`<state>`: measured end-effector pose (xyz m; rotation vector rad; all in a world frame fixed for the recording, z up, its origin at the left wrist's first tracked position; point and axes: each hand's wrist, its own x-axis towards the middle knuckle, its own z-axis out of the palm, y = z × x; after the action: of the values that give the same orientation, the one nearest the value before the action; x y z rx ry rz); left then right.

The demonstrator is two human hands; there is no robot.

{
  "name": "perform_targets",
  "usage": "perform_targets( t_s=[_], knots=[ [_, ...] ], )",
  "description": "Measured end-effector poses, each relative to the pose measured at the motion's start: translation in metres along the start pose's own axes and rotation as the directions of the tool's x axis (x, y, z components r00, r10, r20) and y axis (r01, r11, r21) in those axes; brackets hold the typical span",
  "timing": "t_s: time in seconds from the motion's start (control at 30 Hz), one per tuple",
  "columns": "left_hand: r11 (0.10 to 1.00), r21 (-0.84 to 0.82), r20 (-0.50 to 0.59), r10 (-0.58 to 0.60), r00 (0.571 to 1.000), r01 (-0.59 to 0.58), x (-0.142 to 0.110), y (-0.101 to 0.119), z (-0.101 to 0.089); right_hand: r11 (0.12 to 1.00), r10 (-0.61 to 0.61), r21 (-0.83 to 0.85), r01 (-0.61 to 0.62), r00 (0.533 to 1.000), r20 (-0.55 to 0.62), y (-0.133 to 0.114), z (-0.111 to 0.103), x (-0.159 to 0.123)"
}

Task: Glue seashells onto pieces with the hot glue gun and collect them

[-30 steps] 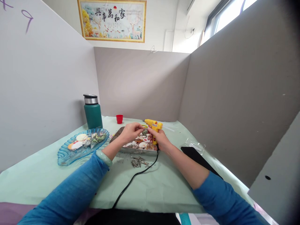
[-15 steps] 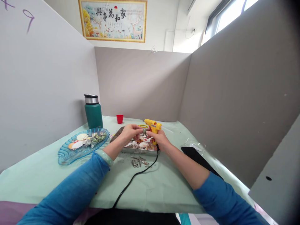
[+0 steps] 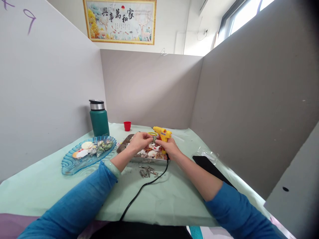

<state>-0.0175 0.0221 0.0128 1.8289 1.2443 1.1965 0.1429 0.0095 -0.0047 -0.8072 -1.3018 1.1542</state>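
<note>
Head view: yellow glue gun (image 3: 162,133) gripped in the right hand (image 3: 171,148), at the metal tray's (image 3: 147,160) right end; barrel axis roughly crosswise, nozzle leftward, handle down. Left hand (image 3: 140,140) fingers pinched, contents indeterminable; its fingertips sit slightly lower than one second earlier.

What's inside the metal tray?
The metal tray holds shells, mostly pale, with some reddish pieces. The left hand covers some contents; the right hand, holding the glue gun, hides part of the right end. What lies behind them can't be seen.
</note>
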Motion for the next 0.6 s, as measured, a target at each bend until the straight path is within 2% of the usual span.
perform_targets(
  t_s=[0.23, 0.6],
  knots=[
    [0.999, 0.043, -0.027, 0.008, 1.0, -0.006, 0.0009, -0.0054, 0.0031, 0.999, 0.006, 0.053, -0.006, 1.0, 0.006, 0.0038, 0.0006, 0.0022],
    [0.998, -0.055, -0.034, -0.009, 0.999, 0.007, 0.0024, -0.0005, 0.0011, 0.999, 0.008, 0.05, -0.009, 1.0, 0.022, 0.0008, 0.0023, 0.0007]
  ],
)
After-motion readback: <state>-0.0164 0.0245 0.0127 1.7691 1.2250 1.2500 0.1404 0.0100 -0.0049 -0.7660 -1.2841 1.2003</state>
